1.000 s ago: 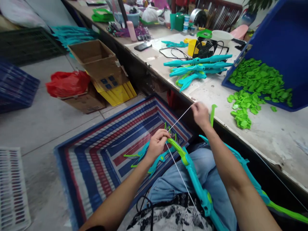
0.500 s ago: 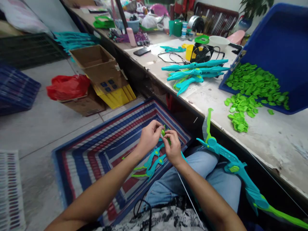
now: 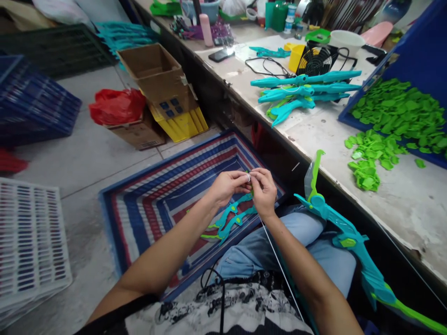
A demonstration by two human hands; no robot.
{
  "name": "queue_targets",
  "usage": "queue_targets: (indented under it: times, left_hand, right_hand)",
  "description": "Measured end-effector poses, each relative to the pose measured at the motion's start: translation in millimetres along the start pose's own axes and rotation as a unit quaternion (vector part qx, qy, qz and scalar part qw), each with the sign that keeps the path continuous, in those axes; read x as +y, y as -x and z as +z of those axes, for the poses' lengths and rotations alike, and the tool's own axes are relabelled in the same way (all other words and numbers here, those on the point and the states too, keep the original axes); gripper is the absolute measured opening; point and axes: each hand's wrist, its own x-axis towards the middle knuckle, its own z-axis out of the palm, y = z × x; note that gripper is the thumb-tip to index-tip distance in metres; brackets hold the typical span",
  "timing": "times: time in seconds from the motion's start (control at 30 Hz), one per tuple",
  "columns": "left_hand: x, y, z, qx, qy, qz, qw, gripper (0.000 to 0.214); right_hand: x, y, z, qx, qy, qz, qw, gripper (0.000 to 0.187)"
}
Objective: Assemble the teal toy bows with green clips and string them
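Observation:
My left hand and my right hand meet in front of me over my lap, fingers pinched together on the green tip of a teal toy bow and its white string. The string runs from the hands down toward my body. The bow's limb is mostly hidden under my right arm. A second teal and green toy bow leans against the table edge by my right knee. Two more bows lie in the striped bag below my hands.
A striped woven bag stands open on the floor. On the table lie teal bow parts, a heap of green plastic pieces spilling from a blue bin, a fan and cables. Cardboard boxes and crates stand left.
My right hand came back from pulling the string out toward the table and joined my left hand at the bow tip. The view shifted slightly left and down.

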Motion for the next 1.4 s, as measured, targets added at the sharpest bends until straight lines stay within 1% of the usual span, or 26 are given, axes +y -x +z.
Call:
queue_targets:
  times: [0.17,0.27,0.37,0.43,0.57,0.63,0.7,0.83,0.9,0.97,1.07,1.13,1.17,1.23,1.3,1.37,1.4]
  left_hand:
    - [-5,-1,11.4,0.047,0.020,0.014,0.999,0.019]
    - [-3,-2,16.7,0.067,0.054,0.018,0.996,0.017]
    - [1,-2,16.5,0.054,0.095,-0.012,0.994,0.007]
    - [3,-2,14.0,0.036,0.091,-0.027,0.995,0.002]
    - [4,-1,9.5,0.004,0.020,-0.013,1.000,0.009]
    - [3,-1,9.5,-0.005,-0.008,0.001,1.000,0.012]
    - [1,-1,10.6,0.000,-0.037,0.020,0.999,0.016]
    - [-3,-1,10.4,0.036,-0.123,0.063,0.990,0.021]
    - [-6,-2,6.7,0.031,-0.145,0.069,0.987,0.022]
    - [-10,-3,0.3,0.006,-0.146,0.067,0.987,0.023]
    - [-16,-3,-11.3,-0.028,-0.159,0.071,0.984,0.026]
    - [-20,-3,-16.8,-0.029,-0.188,0.074,0.979,0.027]
    - [-22,-2,-18.1,-0.024,-0.207,0.078,0.975,0.027]
    - [-23,-1,-17.5,-0.012,-0.250,0.098,0.963,0.026]
    - [-23,2,-13.8,-0.002,-0.294,0.137,0.946,0.025]
    - [-25,8,-10.9,0.005,-0.315,0.179,0.932,0.025]
    - [-27,13,-11.2,0.015,-0.305,0.191,0.933,0.027]
  right_hand:
    - [5,0,-4,-0.024,-0.012,0.014,1.000,0.025]
    - [7,-6,-11,-0.070,0.012,-0.025,0.997,0.022]
    - [8,-14,-21,-0.108,0.047,-0.068,0.991,0.020]
    - [8,-19,-27,-0.125,0.071,-0.091,0.985,0.019]
    - [4,-24,-33,-0.147,0.124,-0.140,0.971,0.019]
    - [2,-24,-33,-0.147,0.131,-0.134,0.971,0.017]
    - [1,-24,-32,-0.138,0.109,-0.101,0.979,0.016]
    - [2,-21,-32,-0.119,0.038,-0.007,0.992,0.015]
    - [4,-19,-34,-0.127,0.019,0.009,0.992,0.015]
    - [5,-16,-35,-0.136,0.023,-0.014,0.990,0.016]
    - [8,-11,-36,-0.152,0.078,-0.098,0.980,0.017]
    - [11,-9,-34,-0.166,0.134,-0.155,0.965,0.019]
    - [13,-9,-32,-0.166,0.165,-0.172,0.957,0.019]
    - [16,-7,-27,-0.141,0.222,-0.171,0.950,0.019]
    - [16,-5,-23,-0.103,0.256,-0.139,0.951,0.019]
    - [14,1,-28,-0.103,0.251,-0.116,0.955,0.019]
    - [12,5,-36,-0.112,0.243,-0.113,0.957,0.019]
